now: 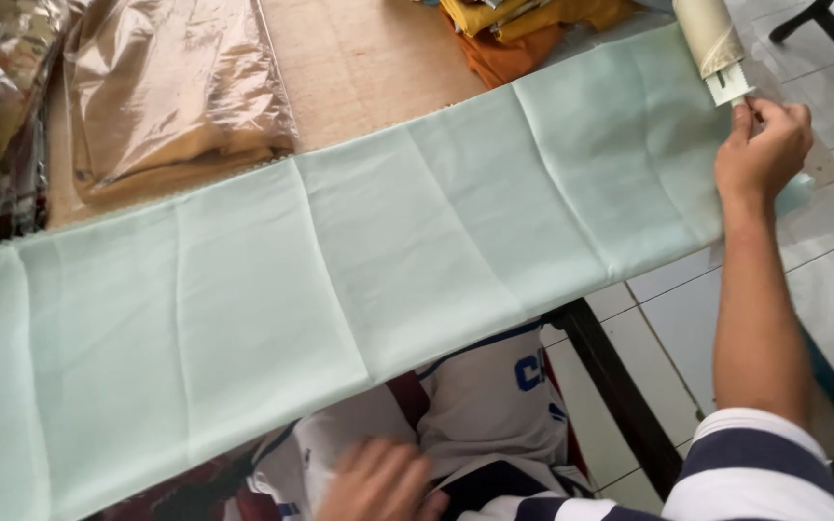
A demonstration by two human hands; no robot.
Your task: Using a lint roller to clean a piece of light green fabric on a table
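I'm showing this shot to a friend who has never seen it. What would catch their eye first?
First, the long pale green cloth, stretched in a creased band from lower left to upper right across the table. Next, the right hand gripping the cloth's far end at upper right, just below a cream roll. The left hand sits low, by white clothing.

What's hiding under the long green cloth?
Below the green cloth you can see a white shirt, the left hand, a dark table leg and floor tiles. The wooden table goes under it too, but the cloth covers that part.
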